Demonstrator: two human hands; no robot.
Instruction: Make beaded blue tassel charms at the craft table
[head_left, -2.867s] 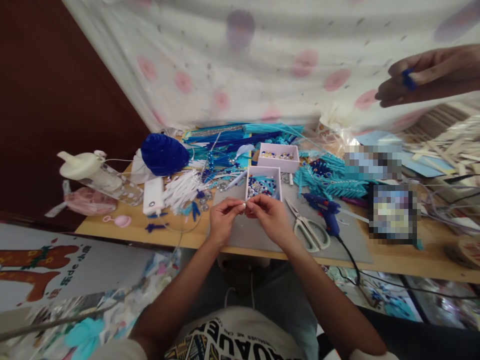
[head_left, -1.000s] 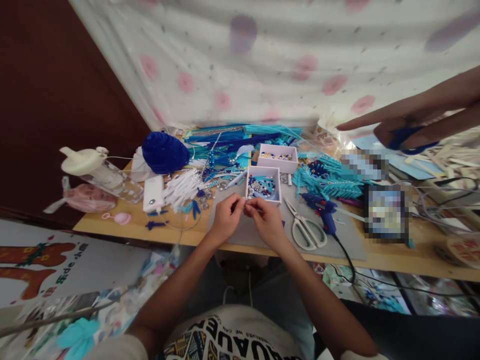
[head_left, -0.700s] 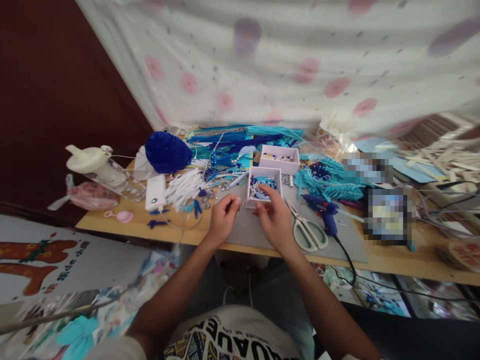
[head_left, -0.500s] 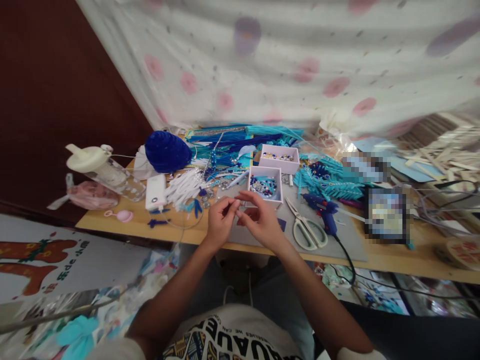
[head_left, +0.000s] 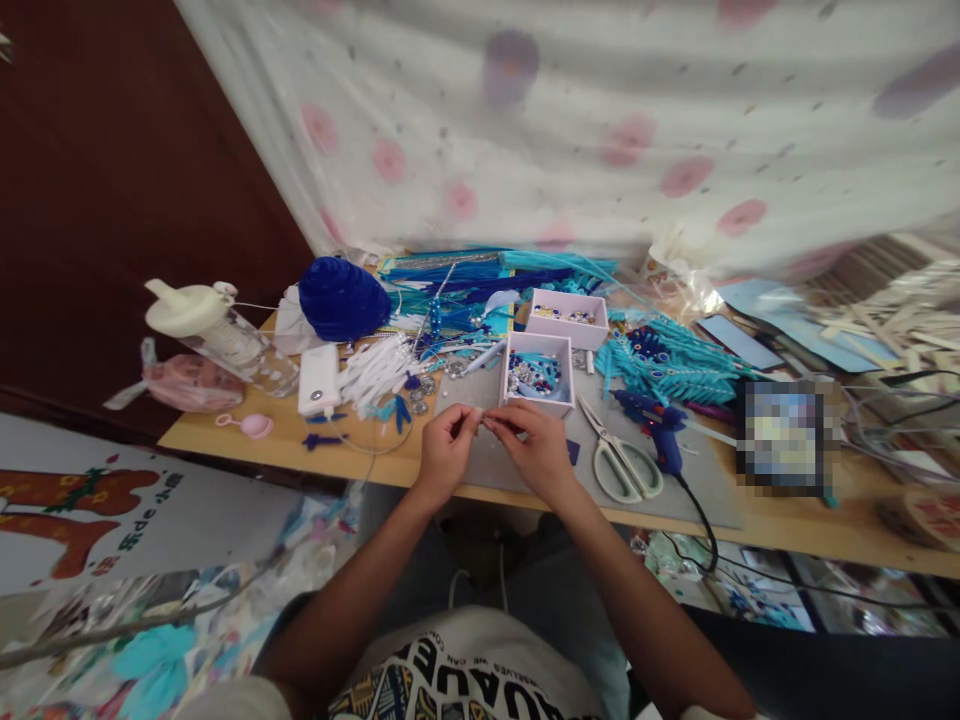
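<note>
My left hand (head_left: 448, 450) and my right hand (head_left: 534, 445) meet fingertip to fingertip over the grey mat (head_left: 487, 470) at the table's front. Both are closed in a pinch. Whatever lies between the fingertips is too small to name. Just beyond my right hand stands a white box (head_left: 538, 398) holding blue, white and red beads. Behind it is a second white box (head_left: 568, 333) with gold and blue beads. Scissors (head_left: 622, 465) with pale green handles lie to the right of my right hand. Past them is a blue glue gun (head_left: 656, 425).
On the left are a bundle of white strips (head_left: 379, 372), a white power bank (head_left: 319, 380), a tumbler (head_left: 217, 325) and a blue fuzzy roll (head_left: 343, 298). Turquoise pipe-cleaner pieces (head_left: 667, 360) lie right of the boxes. A cable (head_left: 705, 520) hangs over the table's front edge.
My right hand's fingers have lowered and drawn together into a pinch beside my left fingertips. The whole view has shifted slightly.
</note>
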